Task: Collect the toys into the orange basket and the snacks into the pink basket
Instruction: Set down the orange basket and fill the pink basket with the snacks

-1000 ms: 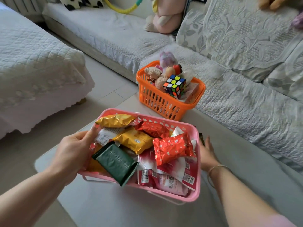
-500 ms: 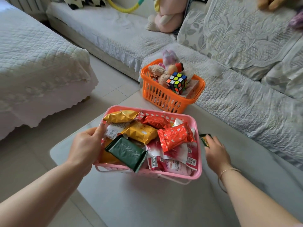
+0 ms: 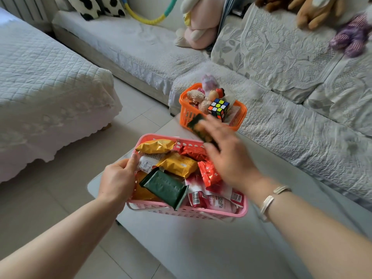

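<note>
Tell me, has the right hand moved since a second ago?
Yes. The right hand, gripping a dark packet, rose from beside the pink basket to above it.

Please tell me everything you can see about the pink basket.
The pink basket looks like plastic, rectangular, with slotted walls and a rounded rim. It sits upright on the pale table, nearer than the orange basket, filled above the rim with snack packets. The left hand grips its left side; the right hand is above it with a dark packet.
</note>
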{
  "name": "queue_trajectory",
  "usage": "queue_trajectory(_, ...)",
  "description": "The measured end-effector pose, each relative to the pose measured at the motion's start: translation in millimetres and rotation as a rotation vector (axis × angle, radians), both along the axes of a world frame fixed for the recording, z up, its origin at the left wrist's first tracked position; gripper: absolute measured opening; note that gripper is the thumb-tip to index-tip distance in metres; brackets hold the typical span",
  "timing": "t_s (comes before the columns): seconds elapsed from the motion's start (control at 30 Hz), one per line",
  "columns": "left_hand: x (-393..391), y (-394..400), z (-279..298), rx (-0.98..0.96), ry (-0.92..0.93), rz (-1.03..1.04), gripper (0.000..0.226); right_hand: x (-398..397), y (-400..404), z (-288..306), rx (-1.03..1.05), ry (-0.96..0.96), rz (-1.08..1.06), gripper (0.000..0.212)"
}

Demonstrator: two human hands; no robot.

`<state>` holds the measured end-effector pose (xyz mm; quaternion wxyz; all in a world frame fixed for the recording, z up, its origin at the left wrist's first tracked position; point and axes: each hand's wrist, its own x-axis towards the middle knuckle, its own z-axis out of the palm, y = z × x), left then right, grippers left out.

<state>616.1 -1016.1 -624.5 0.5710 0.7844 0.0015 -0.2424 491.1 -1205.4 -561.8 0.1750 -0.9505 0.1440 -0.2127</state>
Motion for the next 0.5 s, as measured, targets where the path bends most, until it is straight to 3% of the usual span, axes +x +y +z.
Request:
queue_trajectory(0.1,10.8,9.7,2.2,0.015,-0.013,0.01,0.035,14.3,43.5,-7.0,-0.082,0.327,0.207,0.052)
queue_trajectory(0.2,22.5,15.7,2.1,0.039,-0.047,0.013,0.037,22.9,57.6,-20.8,-0.123,0.571,0.235,0.055)
queue_trajectory(0.27,28.5,17.1,1.3,0.045,-0.057,0.011,0.038,28.9,54.1,-20.1,-0.103,0.485,0.234,0.055)
queue_trajectory(0.33,35.7,16.1,-2.1,0.043,-0.059,0.014,0.037,33.5,39.9,-17.0,-0.059,0.25,0.196,0.052)
queue_trajectory(0.43,45.7,7.6,-6.8,0.027,-0.057,0.045,0.037,28.9,-13.1,-23.7,0.004,-0.098,-0.115,0.046)
queue_trajectory(0.5,50.6,0.2,-7.3,0.018,-0.056,0.063,0.036,16.3,-57.3,-39.4,0.046,-0.14,-0.37,0.039)
